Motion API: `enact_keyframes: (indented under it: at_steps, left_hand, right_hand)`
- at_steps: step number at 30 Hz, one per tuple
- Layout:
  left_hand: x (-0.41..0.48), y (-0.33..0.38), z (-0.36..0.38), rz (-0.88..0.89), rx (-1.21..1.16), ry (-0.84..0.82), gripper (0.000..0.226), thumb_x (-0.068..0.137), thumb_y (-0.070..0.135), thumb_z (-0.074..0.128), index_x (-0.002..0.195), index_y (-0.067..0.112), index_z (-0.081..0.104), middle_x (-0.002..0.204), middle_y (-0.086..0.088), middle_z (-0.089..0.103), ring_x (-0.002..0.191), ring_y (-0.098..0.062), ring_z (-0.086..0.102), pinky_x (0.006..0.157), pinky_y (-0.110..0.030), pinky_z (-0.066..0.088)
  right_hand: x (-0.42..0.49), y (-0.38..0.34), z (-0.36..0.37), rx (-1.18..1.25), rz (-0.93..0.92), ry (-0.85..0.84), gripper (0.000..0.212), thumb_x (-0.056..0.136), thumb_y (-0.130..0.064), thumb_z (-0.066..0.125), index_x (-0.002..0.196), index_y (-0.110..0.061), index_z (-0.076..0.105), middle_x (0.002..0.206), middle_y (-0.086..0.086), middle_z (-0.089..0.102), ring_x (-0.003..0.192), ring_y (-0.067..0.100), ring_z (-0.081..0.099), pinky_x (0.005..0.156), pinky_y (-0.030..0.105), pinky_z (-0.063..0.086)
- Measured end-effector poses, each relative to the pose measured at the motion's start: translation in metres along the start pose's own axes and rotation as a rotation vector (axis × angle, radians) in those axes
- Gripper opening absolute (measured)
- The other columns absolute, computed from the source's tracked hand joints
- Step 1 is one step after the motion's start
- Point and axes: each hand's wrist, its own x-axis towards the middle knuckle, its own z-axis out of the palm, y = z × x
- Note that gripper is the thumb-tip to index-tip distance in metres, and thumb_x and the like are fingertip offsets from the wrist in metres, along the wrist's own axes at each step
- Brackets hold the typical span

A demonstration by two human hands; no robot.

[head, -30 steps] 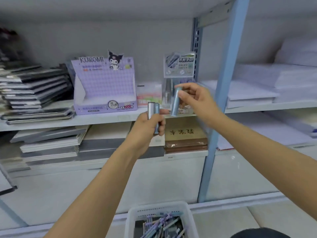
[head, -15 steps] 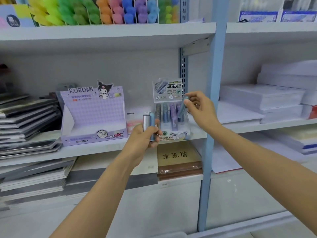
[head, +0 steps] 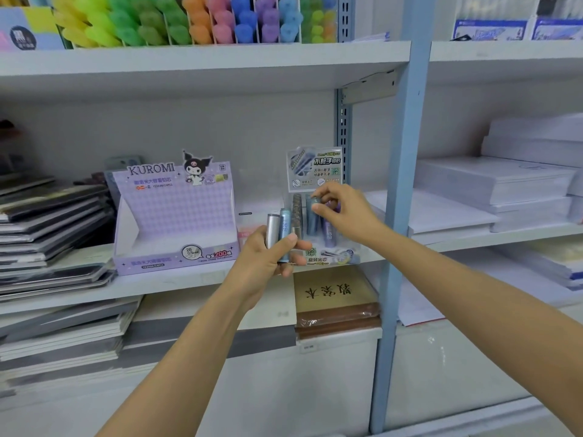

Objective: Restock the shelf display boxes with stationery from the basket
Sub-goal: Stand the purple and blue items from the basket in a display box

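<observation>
My left hand [head: 268, 257] grips two upright lead tubes [head: 279, 231], one silver and one light blue, in front of the middle shelf. My right hand [head: 344, 212] pinches the top of a blue-grey tube [head: 312, 220] standing inside the clear display box [head: 318, 253], among other tubes there. The box's printed header card [head: 314, 168] rises behind my fingers. To the left stands the purple Kuromi display box [head: 176, 216], with nothing visible in its tray. The basket is out of view.
A blue shelf post [head: 400, 200] stands just right of my right hand. Dark notebooks [head: 47, 222] are stacked at the left, white paper reams [head: 504, 190] at the right. Brown-covered books [head: 334, 298] lie on the shelf below. Coloured foam items [head: 189, 20] fill the top shelf.
The view has tilted up and the basket has dropped out of sight. My right hand moved from in front of the shelf into the clear box, lowering its tube among the others.
</observation>
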Motion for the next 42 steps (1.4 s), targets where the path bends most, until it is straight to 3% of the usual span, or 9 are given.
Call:
enact_keyframes:
  at_steps: [8, 13, 17, 25, 28, 34, 37, 39, 42]
  left_hand:
    - [-0.003, 0.0, -0.004, 0.005, -0.025, 0.013, 0.028, 0.096, 0.018, 0.059, 0.118, 0.005, 0.048, 0.091, -0.012, 0.072, 0.071, -0.019, 0.068, 0.043, -0.02, 0.042]
    - [-0.004, 0.001, -0.003, 0.004, -0.039, 0.021, 0.027, 0.096, 0.017, 0.059, 0.118, 0.005, 0.049, 0.092, -0.014, 0.072, 0.072, -0.019, 0.069, 0.043, -0.021, 0.044]
    - [-0.004, 0.002, -0.004, 0.002, -0.04, 0.017, 0.026, 0.095, 0.017, 0.06, 0.116, 0.005, 0.052, 0.09, -0.012, 0.072, 0.074, -0.019, 0.07, 0.045, -0.021, 0.046]
    - [-0.007, 0.006, -0.004, -0.02, -0.07, 0.001, 0.028, 0.092, 0.015, 0.063, 0.116, 0.003, 0.053, 0.087, -0.01, 0.073, 0.075, -0.02, 0.069, 0.057, -0.023, 0.054]
    - [-0.008, 0.009, -0.001, -0.011, -0.056, 0.011, 0.03, 0.092, 0.015, 0.065, 0.117, 0.003, 0.053, 0.087, -0.01, 0.073, 0.075, -0.021, 0.07, 0.059, -0.024, 0.055]
    - [-0.015, 0.016, 0.011, 0.017, -0.025, 0.004, 0.027, 0.093, 0.017, 0.063, 0.116, 0.004, 0.056, 0.089, -0.011, 0.073, 0.076, -0.022, 0.071, 0.055, -0.023, 0.054]
    - [-0.02, 0.02, 0.009, 0.012, 0.033, 0.055, 0.026, 0.097, 0.027, 0.057, 0.114, 0.008, 0.058, 0.091, -0.01, 0.074, 0.063, -0.015, 0.067, 0.043, -0.018, 0.042]
    - [-0.021, 0.021, 0.004, -0.008, 0.111, 0.097, 0.027, 0.097, 0.036, 0.054, 0.112, 0.014, 0.062, 0.073, -0.002, 0.071, 0.045, -0.008, 0.049, 0.041, -0.015, 0.034]
    - [-0.02, 0.021, 0.001, -0.06, 0.156, 0.112, 0.032, 0.097, 0.043, 0.053, 0.106, 0.015, 0.062, 0.052, 0.011, 0.041, 0.041, -0.004, 0.029, 0.039, -0.014, 0.027]
  right_hand:
    - [0.008, -0.001, -0.009, -0.085, 0.042, -0.094, 0.013, 0.089, -0.022, 0.068, 0.1, -0.018, 0.062, 0.093, 0.0, 0.064, 0.089, 0.016, 0.062, 0.073, 0.022, 0.046]
    - [0.013, -0.008, -0.008, -0.095, 0.058, -0.104, 0.021, 0.084, -0.022, 0.075, 0.094, -0.021, 0.056, 0.077, 0.004, 0.069, 0.074, 0.02, 0.067, 0.076, 0.038, 0.055]
    - [0.017, -0.01, -0.005, -0.15, 0.067, -0.075, 0.023, 0.076, -0.023, 0.081, 0.081, -0.014, 0.06, 0.083, 0.003, 0.067, 0.079, 0.021, 0.063, 0.077, 0.043, 0.054]
    - [0.019, -0.014, -0.015, -0.158, 0.061, -0.126, 0.015, 0.088, -0.026, 0.069, 0.092, -0.014, 0.077, 0.083, -0.009, 0.068, 0.068, 0.0, 0.056, 0.071, 0.026, 0.042]
    - [0.004, -0.028, -0.021, 0.021, -0.03, -0.032, 0.021, 0.093, -0.035, 0.06, 0.101, -0.02, 0.072, 0.088, -0.009, 0.069, 0.073, 0.009, 0.06, 0.068, 0.028, 0.048]
    - [-0.021, -0.05, -0.021, 0.424, 0.024, -0.268, 0.017, 0.088, -0.023, 0.069, 0.101, -0.014, 0.072, 0.089, -0.001, 0.073, 0.081, 0.01, 0.068, 0.073, 0.02, 0.055]
    - [-0.019, -0.051, -0.028, 0.445, 0.011, -0.126, 0.016, 0.088, -0.014, 0.068, 0.102, -0.007, 0.072, 0.09, 0.005, 0.072, 0.078, 0.009, 0.067, 0.074, 0.02, 0.055]
    - [-0.015, -0.05, -0.035, 0.398, 0.001, 0.008, 0.015, 0.088, -0.012, 0.068, 0.101, -0.007, 0.072, 0.091, 0.005, 0.071, 0.081, 0.01, 0.066, 0.076, 0.02, 0.054]
    - [-0.008, -0.044, -0.04, 0.246, -0.016, 0.103, 0.011, 0.087, -0.016, 0.07, 0.097, -0.011, 0.073, 0.086, -0.004, 0.07, 0.079, 0.007, 0.062, 0.074, 0.014, 0.05]
